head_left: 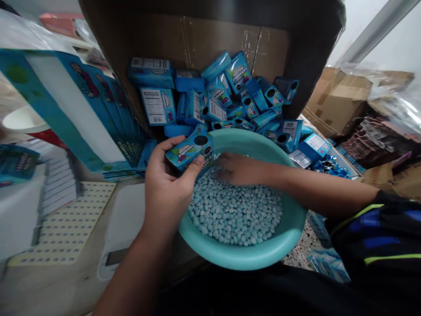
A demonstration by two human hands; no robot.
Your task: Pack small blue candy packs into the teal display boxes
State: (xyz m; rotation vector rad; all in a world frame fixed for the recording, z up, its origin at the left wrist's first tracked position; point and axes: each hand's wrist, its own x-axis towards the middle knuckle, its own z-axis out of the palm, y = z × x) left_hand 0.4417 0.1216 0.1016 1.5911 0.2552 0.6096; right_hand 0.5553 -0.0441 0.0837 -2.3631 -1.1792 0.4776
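My left hand (173, 182) holds a small blue candy box (190, 149) over the left rim of a turquoise bowl (243, 261). Its thumb presses on the near side of the box, and the fingers wrap behind. The bowl contains many pale blue candies (237, 215). Inside the bowl, my right hand (235, 169) reaches down at the candies, just right of the box. Motion blurs its fingers, and their tips are partly hidden, so its grip cannot be made out.
Behind the bowl a large cardboard box (220, 37) holds several filled blue boxes (158, 105). Flattened blue cartons (98, 109) stand at left, above a sticker sheet (70, 224) and a white scale (126, 210). Wrapped metallic blue pieces (330, 166) lie at right.
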